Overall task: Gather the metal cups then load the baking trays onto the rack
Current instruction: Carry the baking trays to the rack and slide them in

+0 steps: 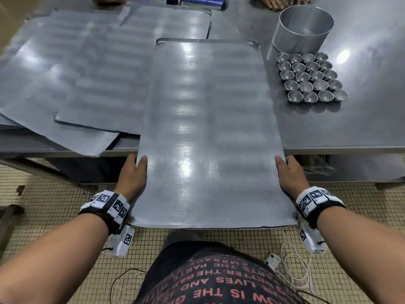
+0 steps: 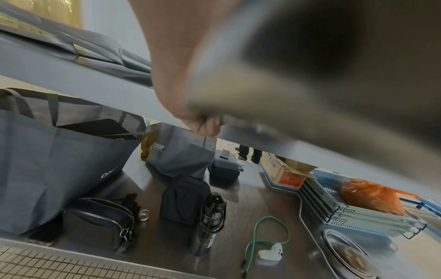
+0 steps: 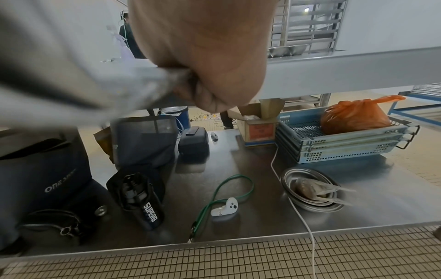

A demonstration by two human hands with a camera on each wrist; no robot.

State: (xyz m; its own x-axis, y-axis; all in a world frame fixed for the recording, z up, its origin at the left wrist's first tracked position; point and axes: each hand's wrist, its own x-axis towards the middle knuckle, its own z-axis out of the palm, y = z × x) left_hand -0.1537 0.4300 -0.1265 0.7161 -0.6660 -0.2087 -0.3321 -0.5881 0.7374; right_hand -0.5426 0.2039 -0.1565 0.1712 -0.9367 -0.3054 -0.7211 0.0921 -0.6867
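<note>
I hold a large flat metal baking tray (image 1: 210, 132) by its two long edges, its near half hanging out over the floor and its far end over the table. My left hand (image 1: 133, 174) grips the left edge, thumb on top and fingers underneath. My right hand (image 1: 289, 174) grips the right edge the same way. The wrist views show each hand (image 2: 190, 75) (image 3: 210, 62) curled under the blurred tray. Several small metal cups (image 1: 311, 77) stand grouped in rows on the table at the right. More trays (image 1: 87, 84) lie overlapping at the left.
A tall round metal tin (image 1: 304, 29) stands behind the cups. Another person's hand (image 1: 280, 2) rests at the table's far edge. A tray rack (image 3: 307, 26) stands beyond the table. The lower shelf holds bags (image 2: 47, 160), a bottle (image 3: 143, 200) and blue crates (image 3: 341, 139). Cables (image 1: 293, 266) lie on the tiled floor.
</note>
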